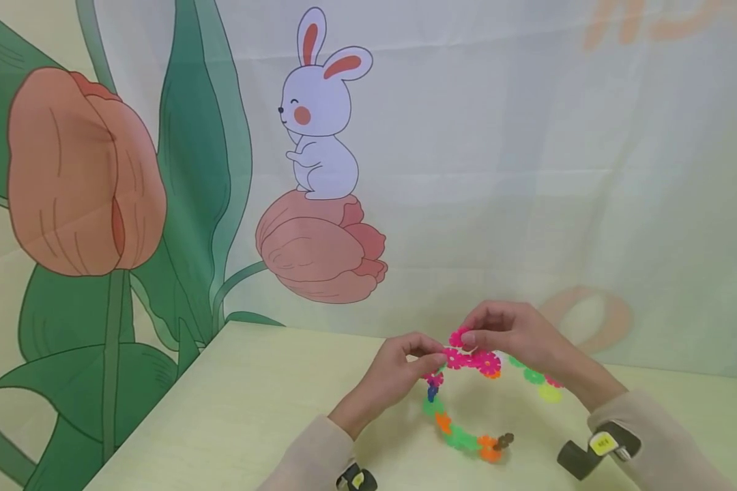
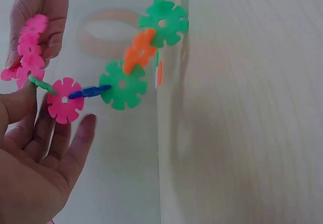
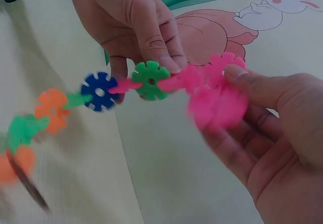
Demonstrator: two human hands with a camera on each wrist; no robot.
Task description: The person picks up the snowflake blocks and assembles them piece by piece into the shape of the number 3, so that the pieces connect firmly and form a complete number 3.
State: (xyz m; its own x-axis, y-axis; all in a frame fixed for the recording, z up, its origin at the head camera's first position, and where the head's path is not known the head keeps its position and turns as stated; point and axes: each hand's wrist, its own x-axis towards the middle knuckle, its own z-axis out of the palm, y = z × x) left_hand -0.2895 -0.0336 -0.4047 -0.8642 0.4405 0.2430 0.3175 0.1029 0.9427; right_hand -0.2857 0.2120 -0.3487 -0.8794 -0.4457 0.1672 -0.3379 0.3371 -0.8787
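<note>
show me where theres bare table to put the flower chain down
Bare table lies left of the left hand, reaching to the table's left edge. A smaller bare patch sits inside the loop of the flower chain. It is crowded around the right hand, where both hands pinch the pink pieces.

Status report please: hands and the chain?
Left hand pinching curved chain of colourful plastic snowflake discs. Right hand gripping its pink end. Nothing obstructing.

A pale wooden table (image 1: 233,402) is set against a wall cloth (image 1: 528,170) printed with a rabbit (image 1: 319,116) and tulips (image 1: 80,170).
</note>
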